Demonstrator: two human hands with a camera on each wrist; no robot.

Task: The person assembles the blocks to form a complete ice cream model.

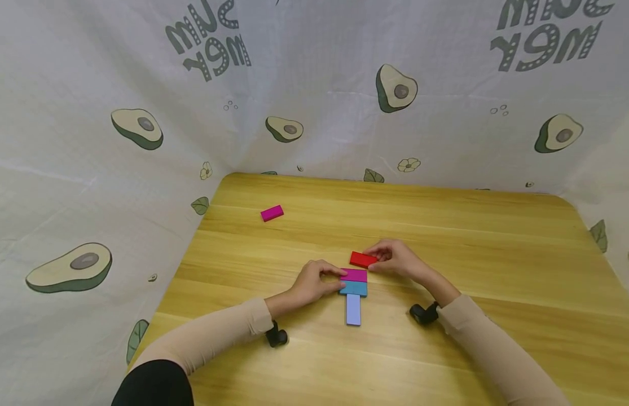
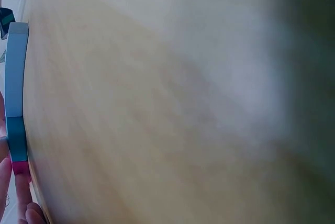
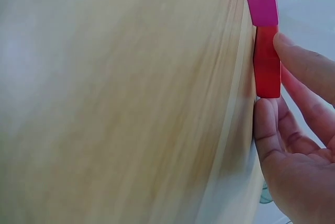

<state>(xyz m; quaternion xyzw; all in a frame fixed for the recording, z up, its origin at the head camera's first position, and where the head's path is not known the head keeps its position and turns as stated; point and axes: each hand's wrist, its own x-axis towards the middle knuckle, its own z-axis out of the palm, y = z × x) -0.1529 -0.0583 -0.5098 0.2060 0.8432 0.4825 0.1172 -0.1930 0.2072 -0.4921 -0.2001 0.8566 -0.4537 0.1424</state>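
My right hand [image 1: 398, 260] pinches the right end of a red rectangular block [image 1: 362, 259] between thumb and fingers. That block lies slightly slanted just beyond a magenta block [image 1: 355, 275]. A teal block [image 1: 356, 288] sits against the near side of the magenta one, and below it a lavender block [image 1: 353, 310] points toward me, forming a T shape. With curved index finger and thumb, my left hand [image 1: 311, 282] holds the left end of the magenta and teal pair. In the right wrist view, the red block [image 3: 267, 69] adjoins the magenta block [image 3: 263, 2].
Another magenta block [image 1: 272, 213] lies apart at the back left of the wooden table [image 1: 446, 237]. A white cloth [image 1: 324, 73] printed with avocados hangs behind and beside the table. Black wrist cameras [image 1: 424, 313] stick out below both wrists.
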